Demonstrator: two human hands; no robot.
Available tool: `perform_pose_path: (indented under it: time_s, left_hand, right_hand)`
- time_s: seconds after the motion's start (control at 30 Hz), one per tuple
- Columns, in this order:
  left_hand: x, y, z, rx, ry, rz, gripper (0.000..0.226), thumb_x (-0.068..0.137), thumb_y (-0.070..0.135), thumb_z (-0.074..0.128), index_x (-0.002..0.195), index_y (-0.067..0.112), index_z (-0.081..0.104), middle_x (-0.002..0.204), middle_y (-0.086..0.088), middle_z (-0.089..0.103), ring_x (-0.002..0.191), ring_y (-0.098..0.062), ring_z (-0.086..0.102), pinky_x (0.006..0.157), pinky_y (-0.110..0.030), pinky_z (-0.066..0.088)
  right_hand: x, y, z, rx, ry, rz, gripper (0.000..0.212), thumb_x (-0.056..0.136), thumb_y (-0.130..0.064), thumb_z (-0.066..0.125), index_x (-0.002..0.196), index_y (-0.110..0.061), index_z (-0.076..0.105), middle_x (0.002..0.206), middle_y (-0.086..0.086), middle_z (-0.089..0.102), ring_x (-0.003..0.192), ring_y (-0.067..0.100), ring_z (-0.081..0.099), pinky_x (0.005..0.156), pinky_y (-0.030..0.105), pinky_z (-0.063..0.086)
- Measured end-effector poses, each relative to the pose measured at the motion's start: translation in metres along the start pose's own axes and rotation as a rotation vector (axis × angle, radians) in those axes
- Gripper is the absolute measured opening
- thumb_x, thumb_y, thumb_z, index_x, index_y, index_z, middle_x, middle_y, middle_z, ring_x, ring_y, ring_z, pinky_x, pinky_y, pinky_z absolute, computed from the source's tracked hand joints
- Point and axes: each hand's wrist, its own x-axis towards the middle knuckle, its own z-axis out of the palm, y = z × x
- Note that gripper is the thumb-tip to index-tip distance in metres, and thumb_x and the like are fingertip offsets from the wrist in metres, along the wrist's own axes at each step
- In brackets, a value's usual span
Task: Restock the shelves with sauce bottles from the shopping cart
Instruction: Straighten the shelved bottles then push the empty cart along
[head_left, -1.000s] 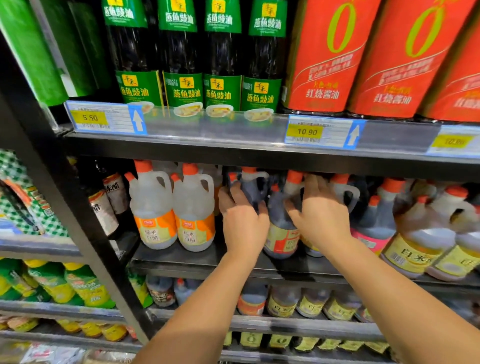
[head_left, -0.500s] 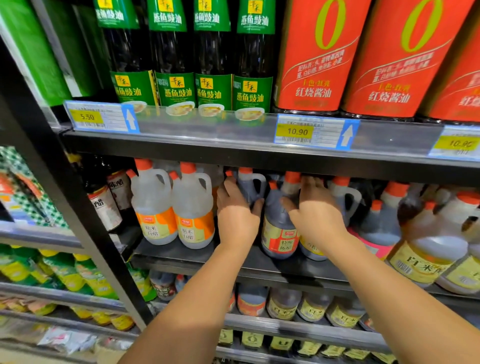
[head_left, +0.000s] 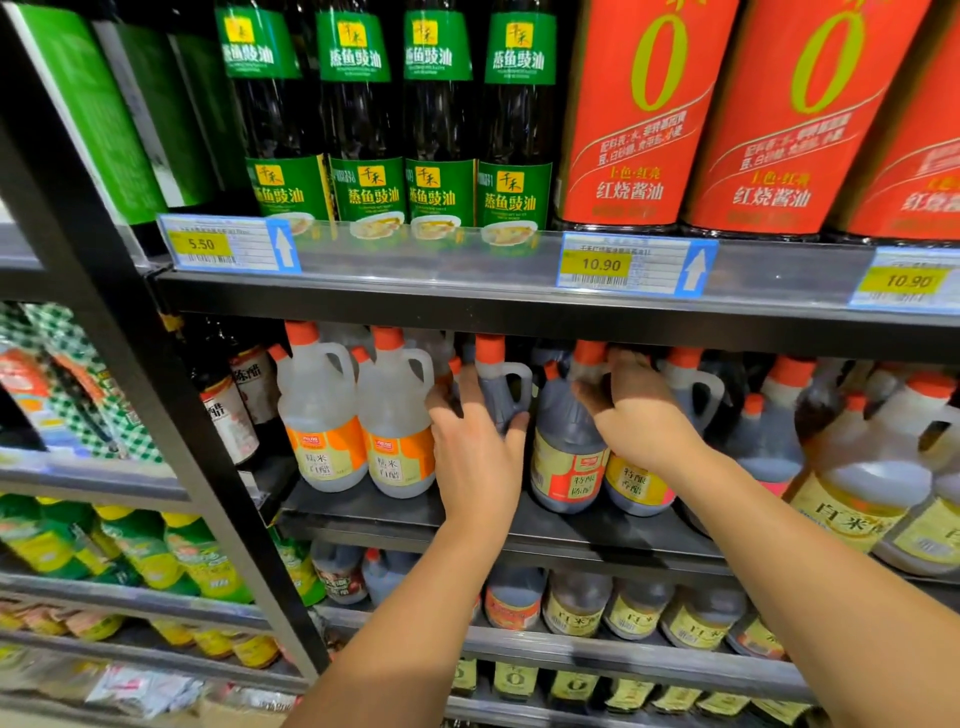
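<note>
Still, left hand grips the dark jug, right hand the dark bottle.

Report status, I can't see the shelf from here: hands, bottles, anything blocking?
Left hand holds handled bottle. Right hand grips yellow-label bottle near its top. Red-label bottle stands close between them.

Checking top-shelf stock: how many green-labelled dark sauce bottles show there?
4 in a row: leftmost bottle, second bottle, third bottle, rightmost bottle beside the red-labelled bottles. More may hide behind.
</note>
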Motion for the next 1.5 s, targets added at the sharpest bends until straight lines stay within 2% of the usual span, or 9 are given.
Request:
perform_pose_path:
  time_s: [0.13,0.6,0.73,0.83,0.93,1.03,1.27,1.4,1.5]
  left_hand:
    - [-0.001,-0.002,0.003,0.009,0.000,-0.020,0.081,0.085,0.039,0.074,0.150,0.013,0.033,0.129,-0.023,0.044,0.112,-0.043,0.053,0.091,-0.041,0.047]
    - [0.001,-0.001,0.007,-0.034,0.007,-0.042,0.081,0.083,0.042,0.074,0.148,0.016,0.035,0.135,-0.022,0.040,0.117,-0.041,0.052,0.091,-0.038,0.048]
    - [-0.005,-0.001,0.001,-0.097,-0.010,0.017,0.088,0.079,0.046,0.077,0.148,0.015,0.031,0.126,-0.021,0.043,0.112,-0.039,0.053,0.087,-0.034,0.047]
    - [-0.015,-0.006,-0.005,-0.069,0.013,0.098,0.067,0.078,0.048,0.076,0.121,0.019,0.034,0.110,-0.014,0.040,0.097,-0.038,0.055,0.075,-0.032,0.047]
    - [-0.027,-0.008,-0.006,-0.075,0.039,0.118,0.077,0.081,0.051,0.072,0.135,0.010,0.035,0.131,-0.012,0.035,0.117,-0.034,0.045,0.091,-0.040,0.048]
    - [-0.042,0.005,-0.002,-0.109,0.078,0.210,0.075,0.083,0.050,0.065,0.139,0.008,0.037,0.134,-0.008,0.034,0.123,-0.027,0.038,0.103,-0.037,0.036]
    - [-0.072,0.058,0.031,-0.244,-0.085,0.359,0.067,0.083,0.038,0.063,0.135,0.002,0.041,0.131,-0.012,0.035,0.122,-0.025,0.038,0.107,-0.014,0.022]
    - [-0.076,0.086,0.052,-0.159,-0.248,0.309,0.063,0.083,0.028,0.069,0.133,0.001,0.041,0.125,-0.014,0.038,0.118,-0.036,0.043,0.101,-0.040,0.040]
    - [-0.072,0.102,0.065,-0.109,-0.322,0.280,0.066,0.083,0.025,0.069,0.137,0.001,0.040,0.135,-0.019,0.039,0.126,-0.039,0.041,0.106,-0.045,0.038]
  right_hand:
    - [-0.003,-0.001,-0.002,0.027,-0.009,-0.030,0.033,0.099,-0.029,0.054,0.118,-0.002,0.059,0.121,0.018,0.058,0.110,0.034,0.054,0.088,0.036,0.042]
    - [-0.006,0.002,0.006,0.156,0.058,-0.028,0.027,0.098,-0.028,0.056,0.110,-0.004,0.056,0.113,0.015,0.059,0.100,0.031,0.057,0.069,0.026,0.030]
    - [-0.012,0.004,0.006,0.161,0.075,-0.075,0.035,0.095,-0.026,0.060,0.123,-0.006,0.053,0.124,0.014,0.052,0.110,0.032,0.053,0.079,0.026,0.034]
    - [-0.025,0.010,0.002,0.122,0.129,-0.142,0.047,0.091,-0.024,0.065,0.132,-0.007,0.049,0.134,0.014,0.048,0.123,0.029,0.044,0.093,0.028,0.037]
    - [-0.042,0.026,-0.004,0.055,0.297,-0.079,0.034,0.088,-0.030,0.066,0.111,-0.007,0.058,0.111,0.015,0.060,0.103,0.033,0.055,0.075,0.033,0.045]
    - [-0.057,0.047,-0.014,0.017,0.461,-0.021,0.030,0.085,-0.031,0.069,0.082,-0.016,0.043,0.078,0.005,0.045,0.081,0.029,0.049,0.064,0.028,0.027]
    - [-0.075,0.098,-0.050,0.059,0.604,-0.011,0.029,0.084,-0.025,0.063,0.086,-0.014,0.036,0.083,0.006,0.036,0.083,0.028,0.039,0.068,0.037,0.028]
    - [-0.075,0.124,-0.071,0.027,0.500,0.067,0.038,0.083,-0.022,0.072,0.086,-0.012,0.036,0.083,0.008,0.038,0.085,0.034,0.045,0.070,0.040,0.033]
    - [-0.070,0.136,-0.084,-0.142,0.332,0.111,0.045,0.081,-0.035,0.073,0.075,-0.013,0.034,0.073,0.008,0.041,0.084,0.039,0.054,0.062,0.038,0.034]
